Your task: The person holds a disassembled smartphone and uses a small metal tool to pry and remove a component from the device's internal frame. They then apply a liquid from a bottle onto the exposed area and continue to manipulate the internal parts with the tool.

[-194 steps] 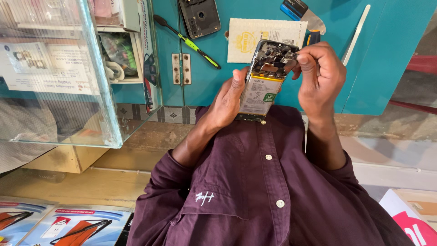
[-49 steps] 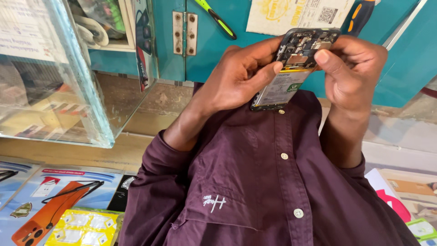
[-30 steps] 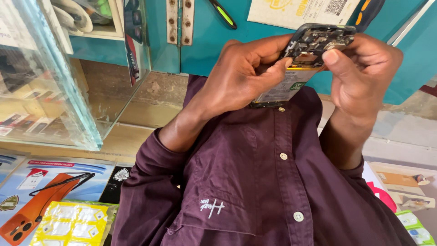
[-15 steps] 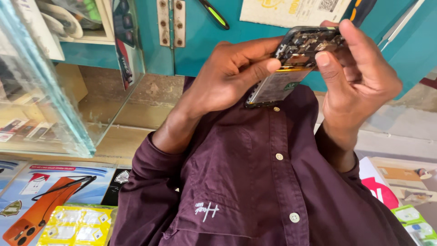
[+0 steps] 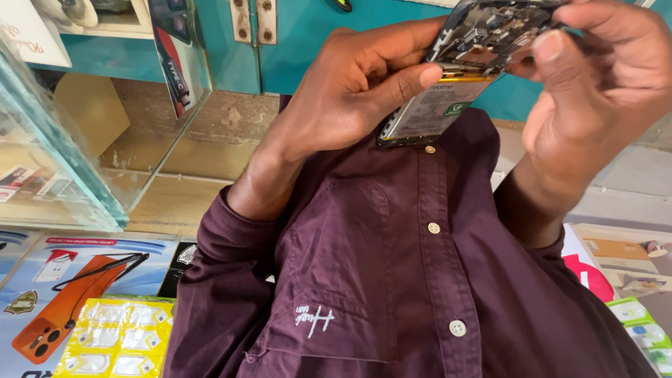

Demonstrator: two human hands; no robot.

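A yellow blister sheet [image 5: 115, 339] and a blue poster with an orange phone picture [image 5: 66, 290] are seen at lower left, a glass display case [image 5: 63, 164] above them, and a pink-and-white package [image 5: 584, 269] at right. An opened smartphone [image 5: 465, 66] with exposed circuitry and battery is held up before the maroon shirt [image 5: 392, 280]. It is gripped along its left edge by the left hand [image 5: 350, 91], thumb on the battery, while its upper end is pinched by the right hand [image 5: 602, 91].

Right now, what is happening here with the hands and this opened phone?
A person in a dark purple shirt holds an opened phone up close, its back cover off so the battery and circuit board show. The left hand grips its lower part, thumb on the battery. The right hand holds the top end, thumb against the board. Beside them stand a glass display case and a yellow blister pack.
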